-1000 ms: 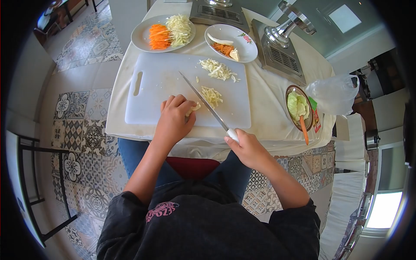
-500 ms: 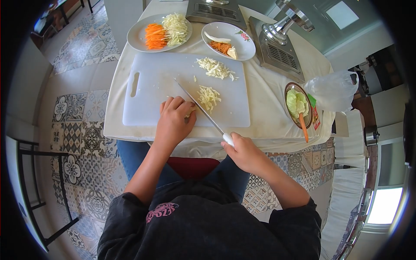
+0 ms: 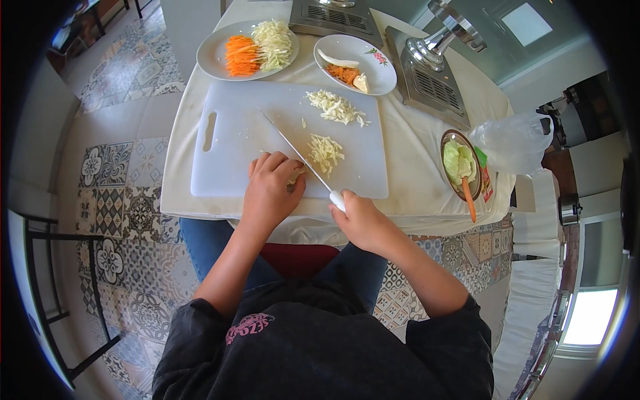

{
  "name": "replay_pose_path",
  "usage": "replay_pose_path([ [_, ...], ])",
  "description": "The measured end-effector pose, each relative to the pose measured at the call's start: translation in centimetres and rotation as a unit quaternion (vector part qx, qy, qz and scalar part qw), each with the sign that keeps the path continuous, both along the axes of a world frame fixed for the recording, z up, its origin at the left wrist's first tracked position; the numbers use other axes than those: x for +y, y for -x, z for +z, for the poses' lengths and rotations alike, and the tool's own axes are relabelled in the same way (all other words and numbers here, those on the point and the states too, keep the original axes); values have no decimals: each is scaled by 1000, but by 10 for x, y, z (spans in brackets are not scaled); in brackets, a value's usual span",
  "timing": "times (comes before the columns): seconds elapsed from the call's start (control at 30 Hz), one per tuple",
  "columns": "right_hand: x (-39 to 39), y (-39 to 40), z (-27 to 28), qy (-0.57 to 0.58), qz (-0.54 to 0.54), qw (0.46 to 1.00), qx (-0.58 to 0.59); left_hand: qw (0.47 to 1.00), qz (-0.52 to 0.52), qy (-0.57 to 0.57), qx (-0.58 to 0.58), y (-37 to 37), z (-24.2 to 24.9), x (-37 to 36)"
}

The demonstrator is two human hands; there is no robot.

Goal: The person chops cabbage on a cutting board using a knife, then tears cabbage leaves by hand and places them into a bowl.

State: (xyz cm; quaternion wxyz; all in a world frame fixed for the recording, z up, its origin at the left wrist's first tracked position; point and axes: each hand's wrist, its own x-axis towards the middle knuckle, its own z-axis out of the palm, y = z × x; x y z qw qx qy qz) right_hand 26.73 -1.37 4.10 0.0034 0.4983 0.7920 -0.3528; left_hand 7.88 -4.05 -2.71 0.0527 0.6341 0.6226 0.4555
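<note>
My right hand (image 3: pixel 363 221) is closed around the white handle of a knife (image 3: pixel 293 148), whose blade slants up and left across the white cutting board (image 3: pixel 247 113). With curled fingers, my left hand (image 3: pixel 272 185) presses a pale piece of cabbage (image 3: pixel 296 175) on the board near its front edge, mostly hidden under the fingers. The blade lies just right of those fingertips. Beside the blade is a small pile of sliced cabbage (image 3: pixel 326 153). Farther back on the board sits a larger pile of cut cabbage (image 3: pixel 337 108).
Behind the board stand a plate (image 3: pixel 208 63) with carrot strips and shredded cabbage, and a flowered plate (image 3: pixel 383 79) with scraps. A bowl (image 3: pixel 460 192) with cabbage leaves and an orange-handled tool, a plastic bag (image 3: pixel 513 143) and a metal stove (image 3: pixel 433 87) are on the right.
My right hand has moved slightly left and up, carrying the knife, and the blade tip has shifted up and left. My left hand stays on the cabbage piece.
</note>
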Motion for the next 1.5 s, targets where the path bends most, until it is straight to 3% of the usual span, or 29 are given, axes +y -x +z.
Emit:
replay_pose_path([
  [0.3, -29, -30, 14, 29, -25, 999, -24, 999, 47, -7, 5, -5, -5, 4],
  [0.7, -33, -51, 17, 42, -38, 998, -3, 998, -31, 8, -49, 7, -1, 0],
  [1.23, -43, -48, 8, 12, -47, 999, 19, 1000, -3, 20, -10, -2, -1, 5],
  [1.5, -45, -46, 24, 63, -46, 997, -17, 1000, 4, 28, -7, -4, 0, 3],
])
